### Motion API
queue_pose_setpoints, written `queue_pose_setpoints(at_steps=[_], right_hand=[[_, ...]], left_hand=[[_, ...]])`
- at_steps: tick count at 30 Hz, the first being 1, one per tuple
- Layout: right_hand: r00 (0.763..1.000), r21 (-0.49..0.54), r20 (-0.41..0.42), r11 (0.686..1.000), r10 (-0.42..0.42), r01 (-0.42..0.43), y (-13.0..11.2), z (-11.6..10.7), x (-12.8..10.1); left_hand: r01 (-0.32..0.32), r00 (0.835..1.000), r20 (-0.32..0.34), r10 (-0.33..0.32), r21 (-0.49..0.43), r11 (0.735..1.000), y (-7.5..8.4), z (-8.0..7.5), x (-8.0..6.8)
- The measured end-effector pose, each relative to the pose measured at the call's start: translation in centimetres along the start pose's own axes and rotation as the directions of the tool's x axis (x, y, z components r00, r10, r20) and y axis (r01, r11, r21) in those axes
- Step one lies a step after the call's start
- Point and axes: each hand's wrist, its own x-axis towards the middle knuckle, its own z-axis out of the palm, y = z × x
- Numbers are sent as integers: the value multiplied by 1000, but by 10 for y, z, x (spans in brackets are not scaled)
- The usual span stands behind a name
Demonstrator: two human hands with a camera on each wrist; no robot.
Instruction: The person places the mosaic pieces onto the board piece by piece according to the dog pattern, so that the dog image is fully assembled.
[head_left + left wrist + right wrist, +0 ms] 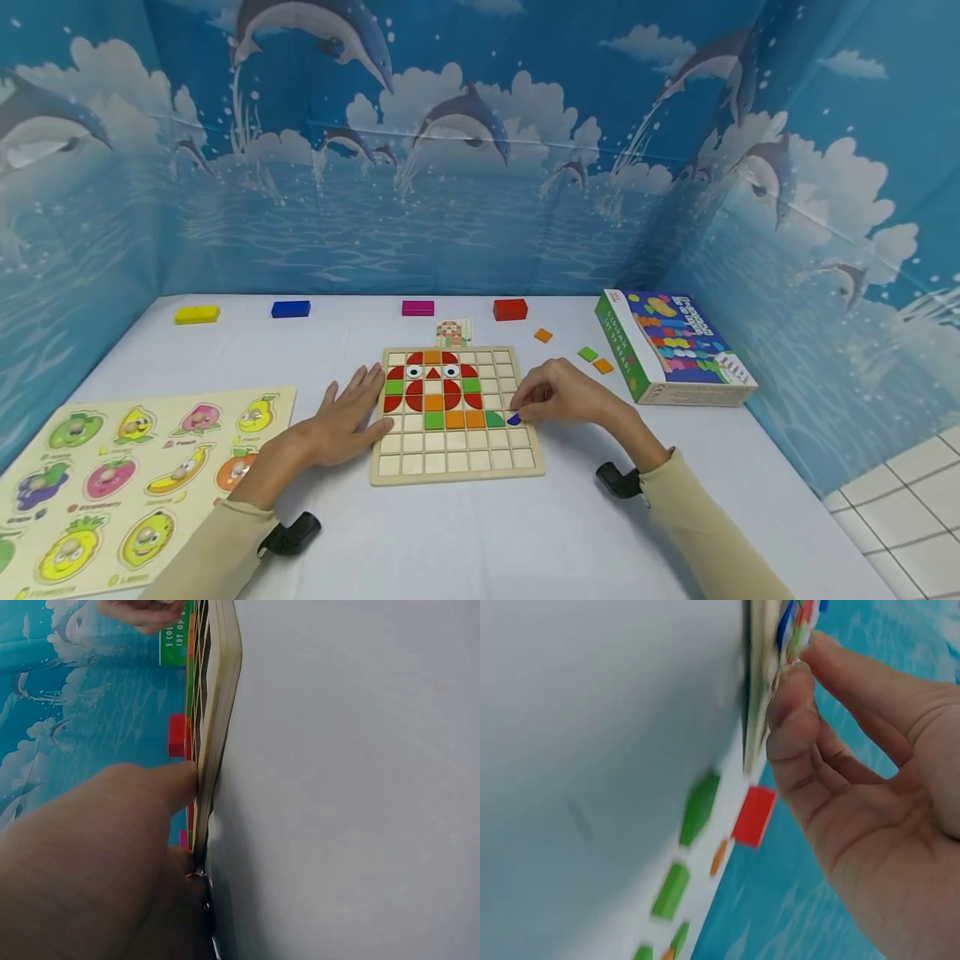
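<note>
A wooden grid board lies mid-table, with red, green, orange and white tiles forming an owl-like picture. My left hand rests at its left side, fingers extended, the thumb on the edge; the left wrist view shows that thumb against the wooden rim. At the board's right side my right hand has thumb and fingers curled together at a small blue tile, pinching it beside a green quarter-round tile. In the right wrist view the blue tile shows just past the fingertips.
Behind the board is a small picture card. Loose orange and green tiles lie near a colourful box at right. A fruit puzzle board lies at left. Yellow, blue, magenta and red blocks line the back.
</note>
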Motion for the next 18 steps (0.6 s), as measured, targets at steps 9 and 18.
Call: queue_pose_setpoints(at_steps=[9, 18], right_hand=[[954, -158, -251, 966, 163, -206, 34, -34, -14], [939, -89, -137, 940, 315, -329, 52, -41, -30]], left_hand=[[6, 1000, -10, -6, -1, 1000, 0, 1, -1], [-1, 1000, -4, 1, -9, 1000, 0, 2, 0]])
